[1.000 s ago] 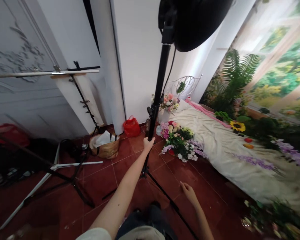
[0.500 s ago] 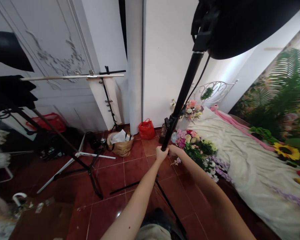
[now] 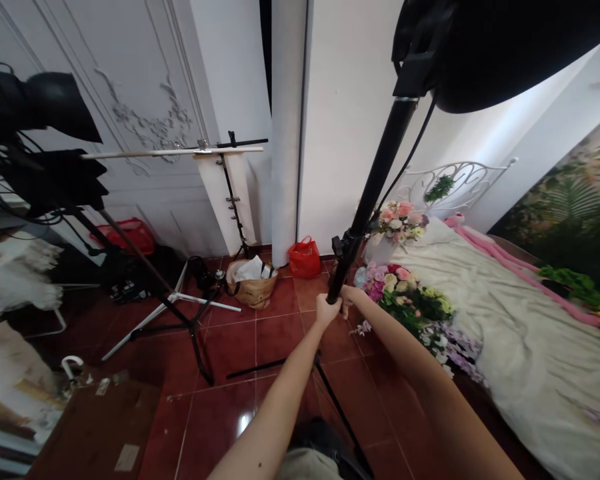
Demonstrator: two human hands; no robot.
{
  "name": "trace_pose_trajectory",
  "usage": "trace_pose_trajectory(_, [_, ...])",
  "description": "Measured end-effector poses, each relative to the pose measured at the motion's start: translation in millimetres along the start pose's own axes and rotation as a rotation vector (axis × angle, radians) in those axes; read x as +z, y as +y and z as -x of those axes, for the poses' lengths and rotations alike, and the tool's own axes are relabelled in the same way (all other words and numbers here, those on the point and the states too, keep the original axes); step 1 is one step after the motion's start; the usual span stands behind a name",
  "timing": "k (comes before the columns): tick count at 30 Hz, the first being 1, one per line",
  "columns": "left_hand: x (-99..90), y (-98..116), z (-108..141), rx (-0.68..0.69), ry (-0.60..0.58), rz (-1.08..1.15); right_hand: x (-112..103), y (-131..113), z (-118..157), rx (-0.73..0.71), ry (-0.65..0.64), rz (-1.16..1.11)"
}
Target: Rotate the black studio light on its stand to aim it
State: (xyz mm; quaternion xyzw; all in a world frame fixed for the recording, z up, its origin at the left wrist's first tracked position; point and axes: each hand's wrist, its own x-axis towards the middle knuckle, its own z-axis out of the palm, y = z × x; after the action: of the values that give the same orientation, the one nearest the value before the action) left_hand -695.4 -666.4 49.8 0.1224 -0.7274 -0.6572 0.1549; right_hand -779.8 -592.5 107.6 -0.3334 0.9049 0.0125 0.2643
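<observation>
A black light stand (image 3: pixel 379 177) rises at a tilt in front of me, its top leaning to the right. My left hand (image 3: pixel 327 309) is wrapped round the lower part of its pole. Beside it, my right hand (image 3: pixel 350 299) is closed at the same spot, with some fingers hidden behind the pole. A knob clamp (image 3: pixel 344 245) sits on the pole just above both hands. At the top is a large black lamp head (image 3: pixel 510 57), with a cable (image 3: pixel 409 163) hanging along the pole. The stand's legs (image 3: pixel 337 400) spread over the floor near my feet.
To the right, a bed (image 3: pixel 505 287) has flowers (image 3: pixel 400 287) along its near side. Another lamp on a stand (image 3: pixel 60 100) is at left, its legs near a basket (image 3: pixel 253 290) and red bag (image 3: pixel 305 258). A cardboard box (image 3: pixel 100 427) lies lower left on red tiles.
My view has turned a little to the left, so the room appears shifted right and more of the left lamp and box shows. Both hands stay on the pole.
</observation>
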Motion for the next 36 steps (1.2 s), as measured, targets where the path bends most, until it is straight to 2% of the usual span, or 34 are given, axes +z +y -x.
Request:
trace_pose_trajectory(2, [0.5, 0.2, -0.6, -0.009, -0.005, -0.001, 1.9, 2.6, -0.6, 0.003, -0.051, 0.028])
trace_pose_trajectory(5, [2.2, -1.8, -2.2, -0.010, -0.007, -0.004, 8.5, 9.3, 0.0, -0.007, -0.052, 0.055])
trace_pose_trajectory(9, [4.4, -4.4, -3.6, -0.002, 0.001, -0.019, 19.6, 16.6, 10.7, -0.028, 0.071, 0.155])
trace_pose_trajectory(14, [5.6, -4.3, -3.2, 0.021, -0.004, -0.004, 39.4, 20.4, 36.1, -0.052, 0.313, 0.245])
trace_pose_trajectory(16, [6.0, -4.2, -3.1, 0.018, 0.007, -0.010, 50.1, 21.7, 45.4, -0.040, 0.338, 0.236])
trace_pose_trajectory(20, [7.0, -4.3, -3.4, -0.003, 0.010, 0.010, 63.0, 22.3, 54.8, 0.110, 0.289, 0.156])
trace_pose_trajectory(23, [7.6, -5.0, -4.0, -0.020, -0.003, 0.025, 57.0, 19.3, 52.3, 0.121, 0.284, 0.091])
trace_pose_trajectory(30, [9.0, -12.7, -7.4, -0.011, -0.022, -0.009, 25.7, 13.0, 30.4, 0.050, 0.138, 0.123])
trace_pose_trajectory(36, [8.9, -14.0, -7.7, -0.025, -0.030, 0.001, 30.3, 16.0, 37.8, 0.045, 0.204, 0.084])
